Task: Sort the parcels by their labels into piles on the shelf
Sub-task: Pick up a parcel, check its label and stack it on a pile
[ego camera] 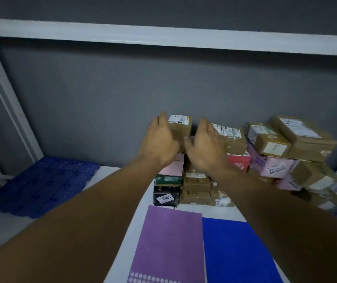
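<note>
Two bare forearms stretch forward from the bottom corners, over a purple sheet [168, 245] and a blue sheet [233, 254] lying side by side on the white shelf [130, 213]. Up ahead, both hands close in on one small brown parcel [180, 127] at the top of the middle stack — its white label faces up, its long axis running away toward the grey wall. The left hand [159, 141] cups its left side, fingers curved, thumb tucked under. The right hand [204, 146] is half-open against its right side; whether either hand has a firm grip, I cannot tell, the frame is blurred. Just right of it sits a second brown parcel [231, 137], label up, lying crosswise. Further right, two more brown boxes top a pink box [269, 164]. Below the hands, one black parcel [165, 196] with a numbered tag rests on the shelf. One blue slatted mat [41, 184] lies to the left.
</note>
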